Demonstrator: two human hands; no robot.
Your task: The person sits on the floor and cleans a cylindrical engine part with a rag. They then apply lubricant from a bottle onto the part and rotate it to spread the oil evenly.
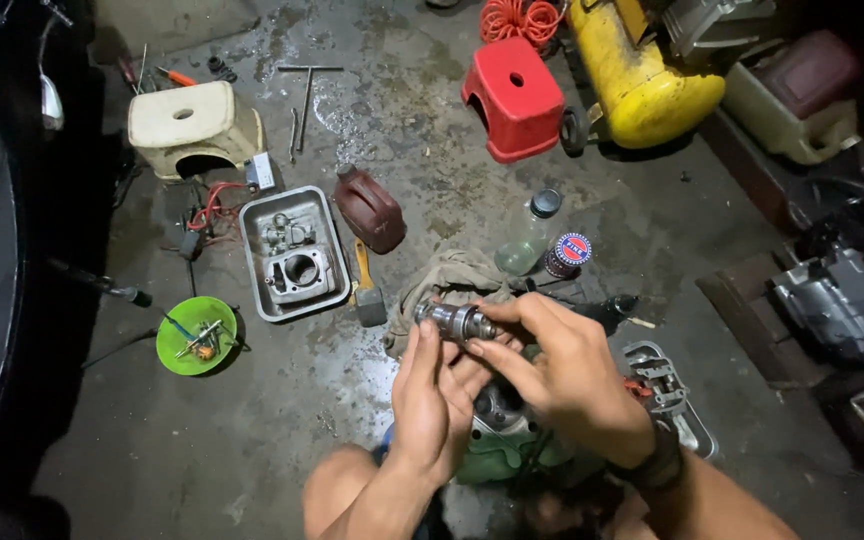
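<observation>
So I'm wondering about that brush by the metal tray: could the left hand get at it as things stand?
Probably not straight away: the left hand is cradling the metal shaft part together with the right hand. Otherwise the floor towards the brush looks unobstructed.

We have 1 head view, looking steeply down from close above the hands onto the workshop floor [252, 450].

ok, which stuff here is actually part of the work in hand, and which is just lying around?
In hand or close by:
- left hand and right hand, both holding the metal shaft part
- engine part under the hands
- rag

Lying about:
- red stool
- white stool
- yellow tank
- green bowl
- metal tray
- brown jug
</observation>
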